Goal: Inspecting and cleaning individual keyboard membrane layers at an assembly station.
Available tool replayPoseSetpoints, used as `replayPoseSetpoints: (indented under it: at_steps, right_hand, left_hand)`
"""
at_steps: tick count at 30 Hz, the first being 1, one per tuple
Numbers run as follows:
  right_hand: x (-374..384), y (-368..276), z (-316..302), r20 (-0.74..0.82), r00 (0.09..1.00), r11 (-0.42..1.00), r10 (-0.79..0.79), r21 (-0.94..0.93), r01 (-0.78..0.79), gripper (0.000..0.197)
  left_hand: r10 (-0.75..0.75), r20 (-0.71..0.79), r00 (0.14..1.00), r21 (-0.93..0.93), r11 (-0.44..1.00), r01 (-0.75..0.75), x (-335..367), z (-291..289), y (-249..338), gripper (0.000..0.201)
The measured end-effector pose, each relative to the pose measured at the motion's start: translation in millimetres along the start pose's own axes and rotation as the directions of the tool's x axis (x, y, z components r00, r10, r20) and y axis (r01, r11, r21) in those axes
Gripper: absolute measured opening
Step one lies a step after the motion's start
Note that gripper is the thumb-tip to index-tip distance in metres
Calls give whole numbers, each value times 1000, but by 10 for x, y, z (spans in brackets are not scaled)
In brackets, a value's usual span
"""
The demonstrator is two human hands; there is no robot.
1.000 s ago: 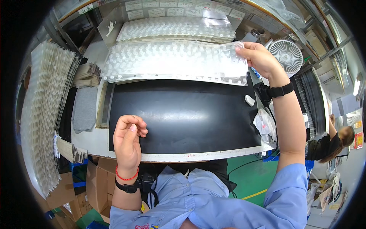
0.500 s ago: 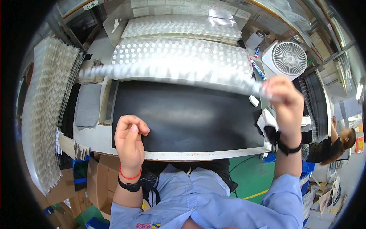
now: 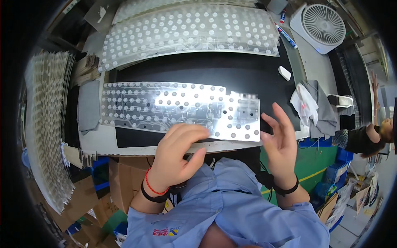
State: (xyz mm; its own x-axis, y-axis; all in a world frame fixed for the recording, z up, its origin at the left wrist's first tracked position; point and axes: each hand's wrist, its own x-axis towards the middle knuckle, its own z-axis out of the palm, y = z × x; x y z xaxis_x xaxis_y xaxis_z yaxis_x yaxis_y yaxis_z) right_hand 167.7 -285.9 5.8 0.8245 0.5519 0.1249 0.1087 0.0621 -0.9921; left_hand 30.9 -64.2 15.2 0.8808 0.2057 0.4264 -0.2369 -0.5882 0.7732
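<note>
A thin, clear keyboard membrane sheet point(image 3: 165, 101) with rows of round domes and printed traces lies over the black work mat point(image 3: 248, 70). It stretches from the mat's left side to right of the middle, its right end close to the front edge. My left hand point(image 3: 175, 151) rests its fingers on the sheet's front edge, thumb apart. At the sheet's right end, my right hand point(image 3: 282, 146) has its fingers spread beside the corner. Whether a fingertip touches it I cannot tell.
Behind the mat lies a stack of similar domed sheets point(image 3: 194, 31). More sheets point(image 3: 47, 124) stand piled at the left, near a grey cloth point(image 3: 89, 105). To the right are a white block point(image 3: 284, 73), a marker point(image 3: 286, 36), a white cloth point(image 3: 304, 103), a fan point(image 3: 322, 27) and another person point(image 3: 364, 138).
The membrane sheet, held up by its right end in my right hand, has come down onto the mat. That hand has let go, and my left hand has moved right onto the sheet's front edge.
</note>
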Motion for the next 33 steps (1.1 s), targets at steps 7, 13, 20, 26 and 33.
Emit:
replayPoseSetpoints:
  at_steps: [7, 13, 20, 26, 33]
  right_hand:
    - [215, -100, -81, -24, 945, 883, 327, 363, -296, 52]
    - [362, -90, -113, 136, 903, 873, 408, 231, -429, 45]
    - [397, -122, -231, 106, 894, 890, 436, 96, -445, 43]
    - [402, -158, -268, 107, 873, 880, 476, -57, -472, 44]
    - [406, -163, -252, 104, 876, 882, 471, -34, -470, 45]
  left_hand:
    - [-70, 167, 983, 221, 975, 32, 83, 66, 61, 30]
    - [-150, 218, 964, 151, 981, 118, 90, 71, 96, 32]
    - [-160, 144, 977, 76, 986, 150, 346, 190, 74, 32]
    - [-208, 88, 974, 304, 937, 173, 487, 389, 83, 32]
    - [-258, 142, 956, 485, 860, 160, 540, 453, 156, 35]
